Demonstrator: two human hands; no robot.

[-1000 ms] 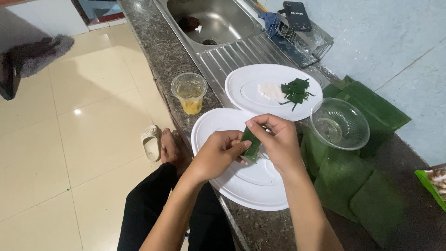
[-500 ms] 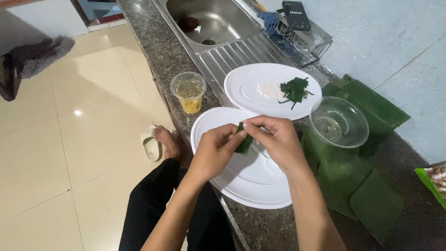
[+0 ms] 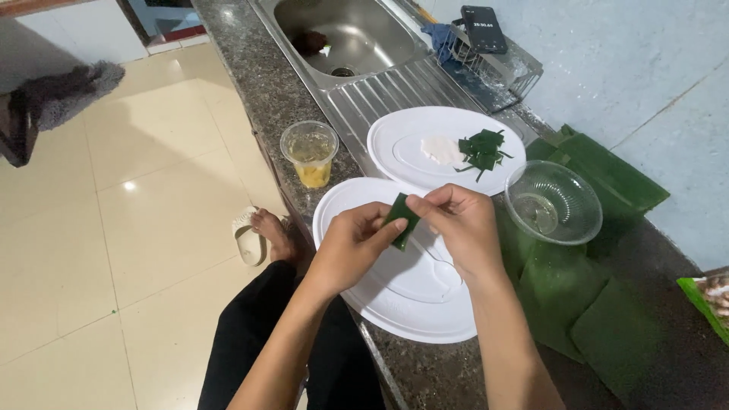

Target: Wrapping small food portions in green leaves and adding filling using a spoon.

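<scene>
A small folded green leaf piece is being pinched between both hands above the near white plate; left hand is being closed on its lower end, thumb and forefinger pressed to the leaf, other fingers curled in; right hand is being closed on its upper end, fingertips bunched on the top edge; the leaf is being held clear of the plate, tilted, not touching it.

Near plate is being taken as reference: a second white plate is being seen just beyond it, edges overlapping or touching, with a pile of cut green strips and a white patch on it; a clear plastic cup with yellow liquid is being seen beyond-left of it, near the counter edge; a clear glass bowl is being seen to its right, resting on large green leaves; a steel sink is being seen well beyond it; a bare foot in a sandal is being seen on the tiled floor to its left.
</scene>
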